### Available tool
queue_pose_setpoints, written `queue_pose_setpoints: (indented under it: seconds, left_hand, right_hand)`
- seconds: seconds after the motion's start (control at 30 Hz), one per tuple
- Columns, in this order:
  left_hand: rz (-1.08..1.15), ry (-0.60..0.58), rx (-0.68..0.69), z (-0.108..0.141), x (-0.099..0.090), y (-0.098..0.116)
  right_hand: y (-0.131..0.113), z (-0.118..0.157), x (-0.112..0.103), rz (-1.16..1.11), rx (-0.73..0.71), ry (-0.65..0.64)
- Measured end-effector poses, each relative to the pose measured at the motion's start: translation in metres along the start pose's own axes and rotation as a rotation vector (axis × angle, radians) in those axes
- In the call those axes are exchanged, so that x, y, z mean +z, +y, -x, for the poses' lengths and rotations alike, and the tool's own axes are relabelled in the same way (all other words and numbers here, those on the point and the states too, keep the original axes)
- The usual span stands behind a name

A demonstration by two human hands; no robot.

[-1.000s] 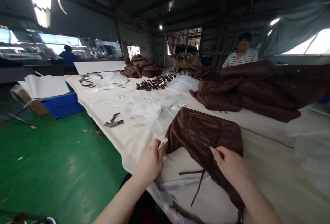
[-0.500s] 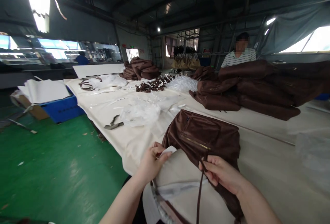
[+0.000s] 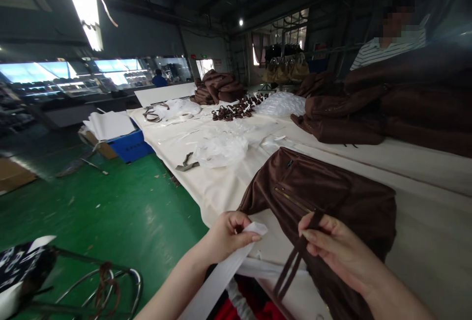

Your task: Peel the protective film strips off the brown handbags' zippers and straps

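Near right: bag (image 3: 332,185) dark brown, zip (image 3: 294,199) gold, cords (image 3: 288,266) matching brown. Near centre: strip (image 3: 221,278) white. Table cover (image 3: 221,189) cream. Left: floor (image 3: 121,212) green, crate (image 3: 133,147) blue. Far: hanging bags (image 3: 287,72) tan. Far right: shirt (image 3: 387,53) white, dark stripes. Near left: cloth (image 3: 25,266) black, white marks.

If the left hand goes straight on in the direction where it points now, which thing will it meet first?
Probably the near bag, which lies ahead and to the right of the left hand. Depth is unclear, so the hand might pass above it.
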State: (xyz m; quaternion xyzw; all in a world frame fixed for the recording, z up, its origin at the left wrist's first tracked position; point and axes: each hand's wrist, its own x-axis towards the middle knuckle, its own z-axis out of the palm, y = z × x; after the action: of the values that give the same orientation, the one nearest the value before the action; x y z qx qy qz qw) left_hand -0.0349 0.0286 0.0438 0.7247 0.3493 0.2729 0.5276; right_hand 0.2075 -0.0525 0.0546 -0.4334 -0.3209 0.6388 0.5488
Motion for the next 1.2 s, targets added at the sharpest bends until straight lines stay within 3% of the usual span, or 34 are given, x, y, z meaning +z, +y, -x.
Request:
queue_pose_setpoints:
  seconds: [0.17, 0.33, 0.57, 0.8, 1.03, 1.2]
  left_hand:
    - [-0.177, -0.118, 0.174, 0.010, 0.002, 0.008]
    - [-0.181, -0.229, 0.105, 0.013, 0.005, 0.002]
    - [-0.136, -0.256, 0.034, 0.015, 0.005, -0.001]
    - [-0.092, -0.324, -0.034, 0.003, 0.014, 0.001]
    - [-0.204, -0.382, 0.068, -0.022, 0.021, 0.006]
    - [-0.318, -0.433, 0.067, -0.029, 0.016, 0.011]
  right_hand:
    - [0.001, -0.001, 0.001, -0.049, -0.123, 0.127]
    - [0.005, -0.006, -0.002, 0.005, -0.158, 0.184]
    - [0.010, -0.011, -0.004, 0.174, -0.187, 0.187]
    - [0.017, -0.013, 0.006, 0.339, -0.135, 0.109]
    - [0.043, -0.021, 0.014, 0.430, -0.096, 0.039]
    - [0.035, -0.020, 0.007, 0.303, 0.011, 0.153]
